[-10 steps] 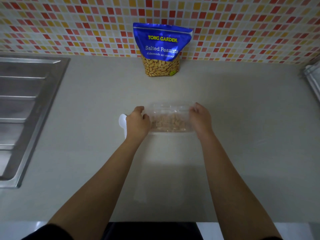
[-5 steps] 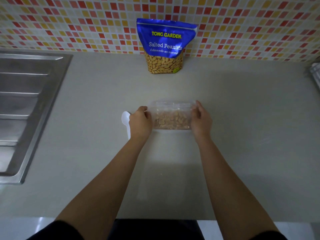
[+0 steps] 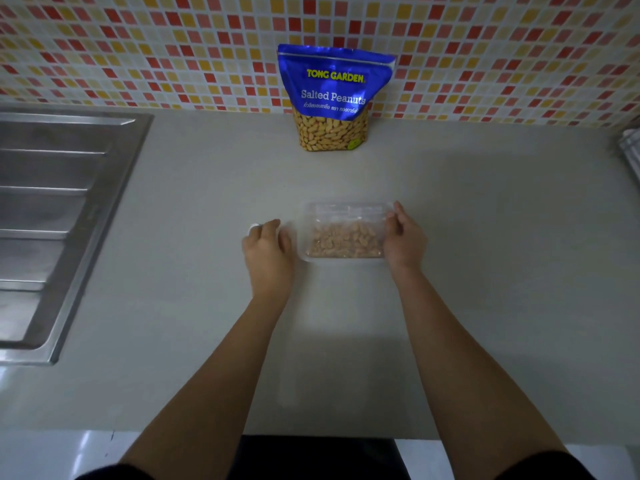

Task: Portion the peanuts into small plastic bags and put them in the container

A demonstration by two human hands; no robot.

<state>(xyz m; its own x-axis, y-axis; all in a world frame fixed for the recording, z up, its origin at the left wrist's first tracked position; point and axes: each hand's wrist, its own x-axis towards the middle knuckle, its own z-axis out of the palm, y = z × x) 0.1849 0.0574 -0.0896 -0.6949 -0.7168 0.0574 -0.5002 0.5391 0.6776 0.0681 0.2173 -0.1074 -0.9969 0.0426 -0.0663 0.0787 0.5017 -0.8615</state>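
Grey counter (image 3: 502, 278) under a red-and-yellow mosaic tile wall (image 3: 138, 46). Mid-counter sits the clear plastic container (image 3: 346, 210) with peanuts (image 3: 343, 241) inside, and the right hand (image 3: 403, 241) grips its right end. The left hand (image 3: 268, 251) is just off its left side, fingers curled down over a white spoon (image 3: 254, 229), can't tell if it's actually holding it; a blue Tong Garden peanut bag (image 3: 334, 95) stands back against the tiles, with a steel sink (image 3: 52, 202) off to the left.

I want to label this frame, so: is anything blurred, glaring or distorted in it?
Head view: dim overall; the left hand is slightly motion-blurred; glare streaks the blue peanut bag; wide-angle bending curves the tiled wall and sink edges.
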